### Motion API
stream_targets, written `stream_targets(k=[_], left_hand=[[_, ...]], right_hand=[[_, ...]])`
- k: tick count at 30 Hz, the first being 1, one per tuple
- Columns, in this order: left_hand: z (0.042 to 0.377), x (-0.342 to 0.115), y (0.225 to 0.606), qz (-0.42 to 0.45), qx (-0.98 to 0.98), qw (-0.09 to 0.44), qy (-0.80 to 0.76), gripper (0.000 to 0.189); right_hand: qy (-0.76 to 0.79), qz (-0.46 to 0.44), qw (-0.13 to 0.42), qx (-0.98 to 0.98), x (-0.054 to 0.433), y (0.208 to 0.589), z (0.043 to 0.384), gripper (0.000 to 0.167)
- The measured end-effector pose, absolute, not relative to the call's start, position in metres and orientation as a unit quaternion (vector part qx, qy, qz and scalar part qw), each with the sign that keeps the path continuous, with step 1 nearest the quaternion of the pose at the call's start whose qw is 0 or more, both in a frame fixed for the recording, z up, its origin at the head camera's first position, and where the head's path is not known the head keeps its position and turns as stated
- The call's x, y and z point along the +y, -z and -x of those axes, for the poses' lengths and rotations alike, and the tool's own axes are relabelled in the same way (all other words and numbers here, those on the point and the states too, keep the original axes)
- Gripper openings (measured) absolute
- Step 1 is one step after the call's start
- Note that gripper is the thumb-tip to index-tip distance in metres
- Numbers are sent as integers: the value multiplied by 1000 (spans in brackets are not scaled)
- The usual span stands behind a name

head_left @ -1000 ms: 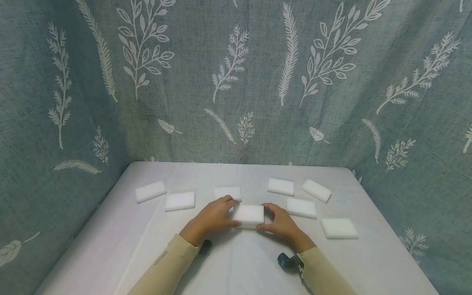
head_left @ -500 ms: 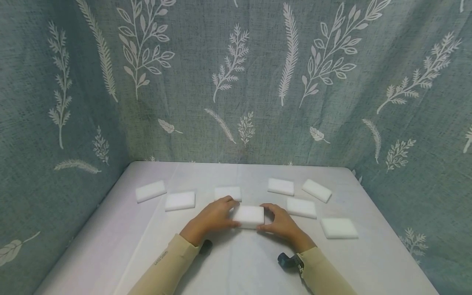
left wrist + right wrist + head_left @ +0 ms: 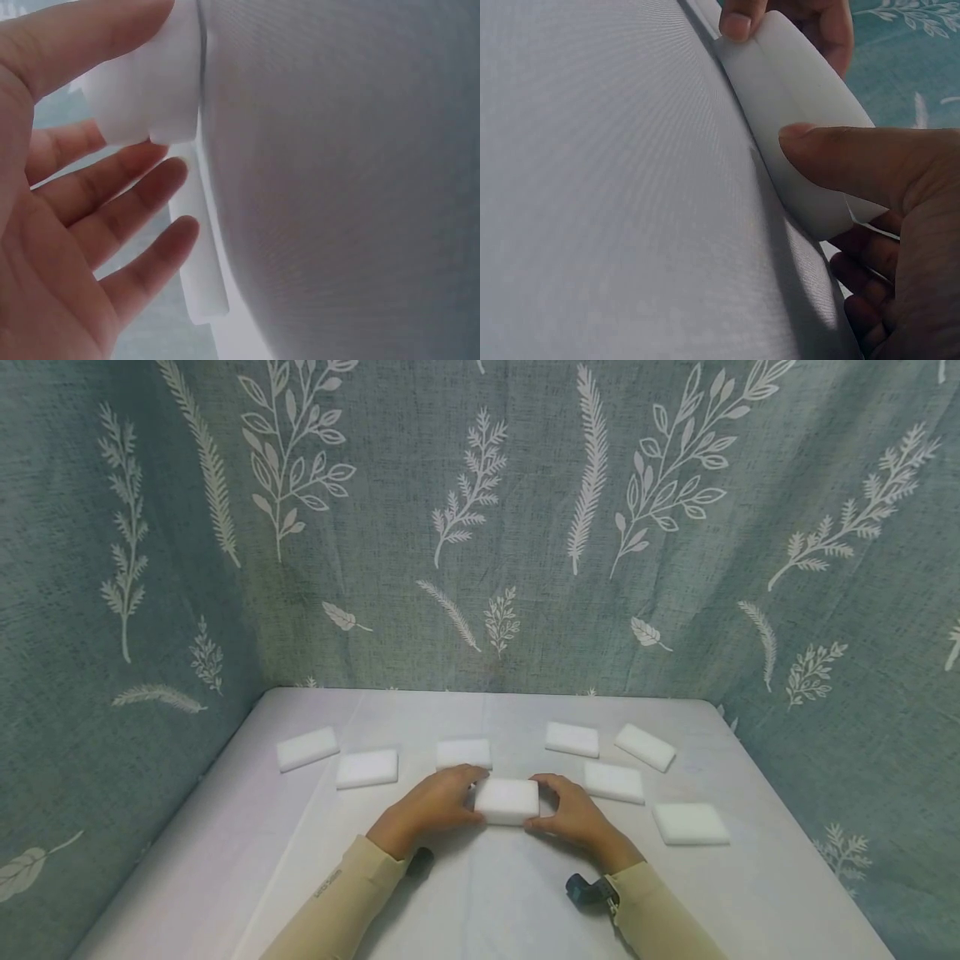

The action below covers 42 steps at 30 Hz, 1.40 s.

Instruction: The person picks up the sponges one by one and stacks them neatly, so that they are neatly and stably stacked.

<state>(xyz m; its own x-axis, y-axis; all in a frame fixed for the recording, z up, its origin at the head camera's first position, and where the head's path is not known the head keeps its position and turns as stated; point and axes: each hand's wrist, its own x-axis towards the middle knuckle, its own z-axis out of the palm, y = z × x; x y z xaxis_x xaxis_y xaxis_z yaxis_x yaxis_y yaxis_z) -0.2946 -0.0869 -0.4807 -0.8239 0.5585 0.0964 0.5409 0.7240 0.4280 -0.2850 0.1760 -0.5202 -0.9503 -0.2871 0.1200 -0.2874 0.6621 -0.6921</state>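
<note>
Two white sponges (image 3: 507, 802), one stacked flat on the other, are at the middle of the table between both hands. A seam between them shows in the right wrist view. My right hand (image 3: 573, 817) holds the right end, with its thumb (image 3: 806, 146) on the near side and fingers behind. At the left end, my left hand (image 3: 438, 800) pinches the stack lightly, its thumb at the near corner. The left wrist view shows the other fingers (image 3: 161, 187) of that hand spread out beside the stack. Behind the left hand lies another white sponge (image 3: 463, 753), partly hidden.
Several more white sponges lie flat around the stack: one (image 3: 307, 749) at the far left, one (image 3: 367, 769) nearer, one (image 3: 613, 782) right beside the right hand and one (image 3: 690, 824) farther right. A patterned green curtain (image 3: 540, 635) closes off the white table's (image 3: 480, 910) back and sides.
The left hand has eased slightly left and down, its thumb now overlapping less of the stack. The right hand and the other sponges stay in place.
</note>
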Motion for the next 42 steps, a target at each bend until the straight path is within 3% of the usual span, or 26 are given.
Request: stream_targets(k=[24, 33, 42], left_hand=[[294, -87, 477, -305, 929, 22, -208, 76], [299, -105, 473, -307, 927, 28, -212, 80], [314, -126, 467, -250, 927, 35, -278, 66]], right_hand=[[-399, -181, 2, -899, 181, 517, 283, 87], [-487, -200, 20, -850, 177, 513, 280, 75], [-497, -198, 13, -845, 177, 521, 282, 73]])
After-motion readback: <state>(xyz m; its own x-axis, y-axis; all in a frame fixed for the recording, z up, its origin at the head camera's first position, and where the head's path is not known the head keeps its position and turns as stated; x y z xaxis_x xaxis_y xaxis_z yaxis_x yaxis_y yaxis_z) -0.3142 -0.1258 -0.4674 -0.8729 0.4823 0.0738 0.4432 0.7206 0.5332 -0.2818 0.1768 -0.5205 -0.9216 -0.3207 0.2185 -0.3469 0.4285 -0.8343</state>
